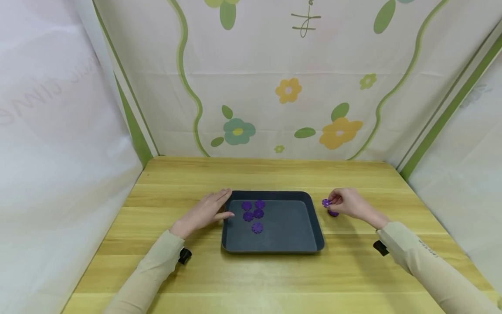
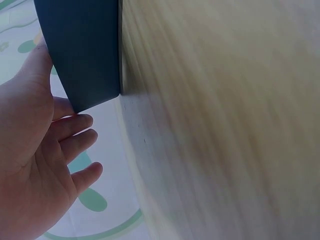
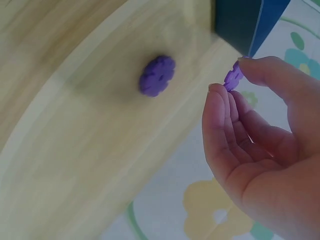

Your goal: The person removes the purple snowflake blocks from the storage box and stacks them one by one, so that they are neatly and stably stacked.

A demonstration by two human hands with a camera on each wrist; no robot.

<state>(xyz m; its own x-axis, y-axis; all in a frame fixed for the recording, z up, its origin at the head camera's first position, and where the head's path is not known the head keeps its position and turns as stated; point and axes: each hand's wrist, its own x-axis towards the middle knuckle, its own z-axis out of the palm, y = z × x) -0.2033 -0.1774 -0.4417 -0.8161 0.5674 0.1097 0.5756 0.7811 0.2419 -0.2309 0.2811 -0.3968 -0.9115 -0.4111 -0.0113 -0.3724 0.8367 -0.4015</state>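
A dark grey baking tray (image 1: 282, 233) lies on the wooden table. My left hand (image 1: 205, 211) rests at its back left corner, the thumb over the rim and the fingers stretched along the edge. In the left wrist view, the left fingers (image 2: 82, 140) show beside the tray's outer wall (image 2: 85, 55), spread apart. To the tray's right, my right hand (image 1: 349, 204) pinches a purple notched disc (image 3: 233, 77) between thumb and fingertips, just above the table. Another purple disc (image 3: 157, 76) lies on the table below that hand. Several purple discs (image 1: 257, 227) lie flat in the tray's left half.
The wooden table (image 1: 274, 279) spreads round the tray on all sides. A white cloth wall (image 1: 255, 56) with flower prints stands along the back edge, and white cloth panels (image 1: 59, 174) flank both sides.
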